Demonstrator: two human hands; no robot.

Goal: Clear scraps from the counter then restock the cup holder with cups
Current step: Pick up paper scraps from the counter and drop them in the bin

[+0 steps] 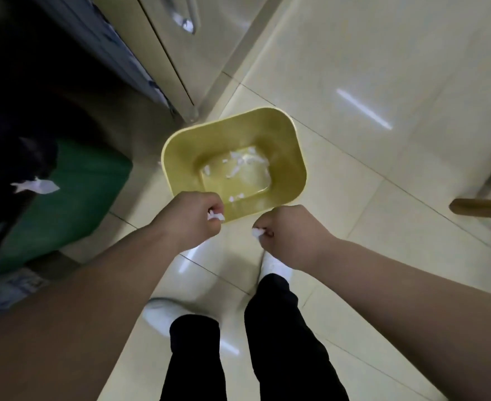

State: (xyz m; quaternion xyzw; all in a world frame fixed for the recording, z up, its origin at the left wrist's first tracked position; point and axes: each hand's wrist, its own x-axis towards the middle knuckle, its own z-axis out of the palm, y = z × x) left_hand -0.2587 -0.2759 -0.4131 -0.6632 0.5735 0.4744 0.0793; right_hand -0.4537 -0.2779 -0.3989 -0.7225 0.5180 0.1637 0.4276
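Observation:
A yellow rectangular bin (180,151) stands on the tiled floor, and several white paper scraps (245,163) lie on its bottom. My left hand (192,217) is a fist at the bin's near rim, closed on white scraps (216,216) that stick out between the fingers. My right hand (290,235) is also a fist, just short of the bin's near edge, pinching white scraps (257,233). No cups or cup holder are in view.
A green box (73,204) sits to the left with a white paper scrap (36,186) on a dark surface beside it. A cabinet door (186,53) is behind the bin. Wooden stool legs (481,209) are at the right. My legs and white shoes are below.

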